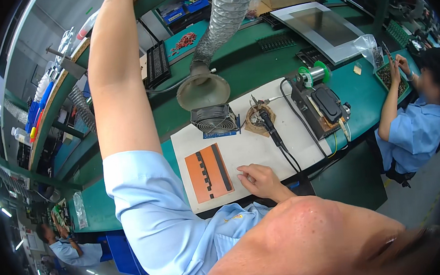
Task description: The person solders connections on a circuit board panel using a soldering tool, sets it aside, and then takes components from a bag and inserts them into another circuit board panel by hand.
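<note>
My left arm reaches up past the top edge of the view, so its hand is out of sight. My right hand rests at the near edge of a white mat, its fingers loosely bent and a little apart, with nothing seen in them. Just left of it, without contact, lies a flat orange board with black strips. Farther off, a soldering iron leans in its holder. Beside that stands a small black fan on a blue base.
A soldering station and a solder wire spool stand right on the green bench. A funnel-ended duct hangs over the middle. Behind are a framed panel and small red parts. Co-workers sit right and far left.
</note>
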Tool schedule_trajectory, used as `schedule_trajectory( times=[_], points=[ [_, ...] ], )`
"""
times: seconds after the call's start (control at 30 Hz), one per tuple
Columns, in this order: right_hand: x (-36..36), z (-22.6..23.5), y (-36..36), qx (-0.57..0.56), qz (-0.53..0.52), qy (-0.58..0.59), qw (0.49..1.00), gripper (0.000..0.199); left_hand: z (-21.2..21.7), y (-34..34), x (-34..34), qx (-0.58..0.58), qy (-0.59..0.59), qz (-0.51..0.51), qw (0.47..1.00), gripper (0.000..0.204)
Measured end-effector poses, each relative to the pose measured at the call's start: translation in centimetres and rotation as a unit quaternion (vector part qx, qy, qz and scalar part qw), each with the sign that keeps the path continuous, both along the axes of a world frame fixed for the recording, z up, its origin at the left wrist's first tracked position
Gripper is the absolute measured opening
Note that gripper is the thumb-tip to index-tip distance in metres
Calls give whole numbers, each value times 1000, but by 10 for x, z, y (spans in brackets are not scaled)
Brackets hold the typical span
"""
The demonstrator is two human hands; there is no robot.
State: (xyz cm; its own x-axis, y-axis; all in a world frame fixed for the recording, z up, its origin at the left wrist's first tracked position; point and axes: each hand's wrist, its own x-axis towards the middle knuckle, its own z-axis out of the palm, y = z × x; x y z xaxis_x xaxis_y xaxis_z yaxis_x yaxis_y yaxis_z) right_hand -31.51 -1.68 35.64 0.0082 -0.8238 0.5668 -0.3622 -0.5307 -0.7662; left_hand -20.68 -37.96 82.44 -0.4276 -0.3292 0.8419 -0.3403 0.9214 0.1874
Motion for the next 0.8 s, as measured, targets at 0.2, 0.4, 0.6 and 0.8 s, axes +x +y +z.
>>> schedule_trajectory(
  times=[0.2,0.4,0.6,0.8],
  points=[
    [1,-4,3,2,-2,-16,1000,19,4,51,13,51,-8,-13,999,28],
    [-4,-4,-4,21,-11,2,1000,16,-73,166,58,113,4,57,992,25],
    [4,-10,-5,29,35,-37,998,19,-277,301,141,233,-35,130,963,24],
    [-1,-16,0,40,52,17,998,20,-418,340,181,253,-10,284,925,21]
  ],
)
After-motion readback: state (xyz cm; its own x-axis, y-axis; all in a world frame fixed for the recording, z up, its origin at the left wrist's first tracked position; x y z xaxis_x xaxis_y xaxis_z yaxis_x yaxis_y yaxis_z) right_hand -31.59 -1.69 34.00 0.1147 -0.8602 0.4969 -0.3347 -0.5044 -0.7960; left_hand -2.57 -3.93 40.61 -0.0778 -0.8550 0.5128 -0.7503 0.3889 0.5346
